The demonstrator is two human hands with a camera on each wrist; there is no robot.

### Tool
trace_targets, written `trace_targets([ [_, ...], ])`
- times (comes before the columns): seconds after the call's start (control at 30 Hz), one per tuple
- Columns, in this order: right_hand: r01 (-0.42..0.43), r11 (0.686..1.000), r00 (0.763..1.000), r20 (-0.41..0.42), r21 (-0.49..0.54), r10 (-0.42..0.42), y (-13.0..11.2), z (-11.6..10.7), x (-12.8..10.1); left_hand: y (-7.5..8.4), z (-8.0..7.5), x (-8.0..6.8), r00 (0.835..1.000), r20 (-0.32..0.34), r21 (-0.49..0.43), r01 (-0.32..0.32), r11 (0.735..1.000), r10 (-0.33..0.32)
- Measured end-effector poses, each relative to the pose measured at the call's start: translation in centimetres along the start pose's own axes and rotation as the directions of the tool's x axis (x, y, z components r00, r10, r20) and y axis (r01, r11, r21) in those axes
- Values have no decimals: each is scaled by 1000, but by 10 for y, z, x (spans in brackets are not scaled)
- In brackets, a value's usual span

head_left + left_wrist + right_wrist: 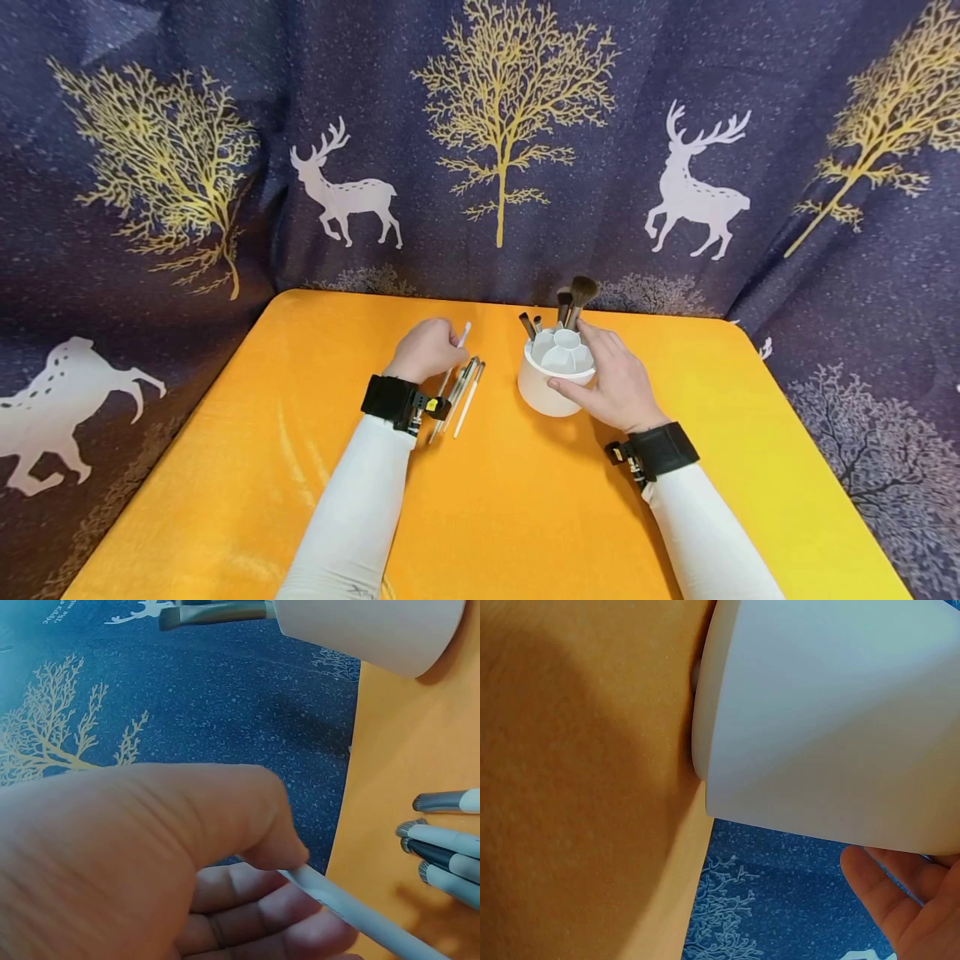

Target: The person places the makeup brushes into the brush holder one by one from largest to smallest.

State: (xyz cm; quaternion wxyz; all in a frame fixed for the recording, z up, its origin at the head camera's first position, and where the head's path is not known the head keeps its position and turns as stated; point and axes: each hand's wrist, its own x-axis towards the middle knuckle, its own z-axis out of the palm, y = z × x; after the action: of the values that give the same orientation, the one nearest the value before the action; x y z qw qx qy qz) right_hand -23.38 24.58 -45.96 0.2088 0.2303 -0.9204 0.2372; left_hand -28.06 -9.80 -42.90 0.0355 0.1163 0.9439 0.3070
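My left hand [429,350] pinches a makeup brush [364,919] by its white handle, between thumb and fingers; its other end is hidden by the hand. Right below that hand, several slim makeup brushes [469,400] lie side by side on the cloth, bristle ends away from me. A round white brush holder [551,396] with inner compartments stands to their right. In its back compartments several brushes stand bristles up, the largest a fluffy dark brush [583,291]. My right hand [618,379] grips the holder, thumb at the front rim, fingers round the right side.
An orange-yellow cloth [315,500] covers the table. Behind its far edge hangs a dark blue curtain [450,267] printed with white deer and golden trees. Each wrist wears a black strap with a small camera.
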Motion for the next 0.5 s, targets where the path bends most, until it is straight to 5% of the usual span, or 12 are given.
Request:
trace_targets([
  [0.5, 2, 1000, 1000, -7, -3, -2, -1, 1, -1, 10, -4, -1, 989, -105, -72, -112, 991, 104],
])
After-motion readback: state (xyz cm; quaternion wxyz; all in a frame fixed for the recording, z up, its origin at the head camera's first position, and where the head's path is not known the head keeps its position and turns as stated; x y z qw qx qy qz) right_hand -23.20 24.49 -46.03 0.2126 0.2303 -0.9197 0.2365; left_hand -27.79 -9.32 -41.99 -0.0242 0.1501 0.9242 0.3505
